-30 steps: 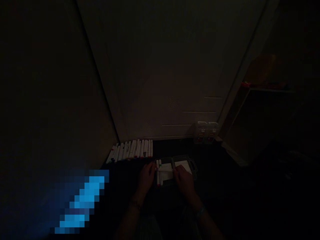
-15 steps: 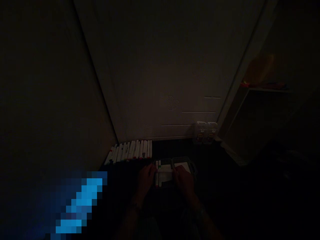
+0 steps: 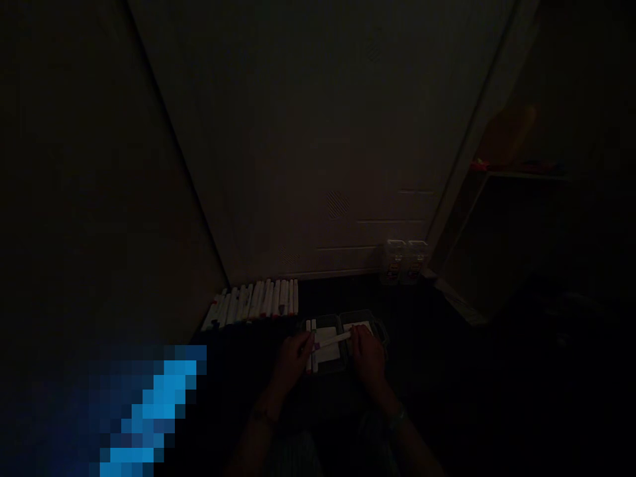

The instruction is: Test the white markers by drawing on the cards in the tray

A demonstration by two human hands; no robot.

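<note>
The scene is very dim. A white marker (image 3: 334, 340) with a purple band near its left end spans the gap between my hands. My left hand (image 3: 293, 352) has its fingers closed at the banded end. At the other end, my right hand (image 3: 368, 350) grips the marker between thumb and fingers. Below it lies an open clear plastic case (image 3: 340, 326) with white paper-like pieces in both halves. Two white markers (image 3: 311, 364) stand side by side along the case's left side, partly covered by my left fingers.
A row of several white markers (image 3: 251, 301) with coloured ends lies by the wall at left. Two clear cases (image 3: 405, 262) stand upright against the wall panel (image 3: 318, 165). A low shelf (image 3: 477, 212) is at right. Pixelated blue light glows at lower left.
The marker between my hands has gone from about level to tilted, its right end higher, and its purple band now shows. The whole view has shifted slightly.
</note>
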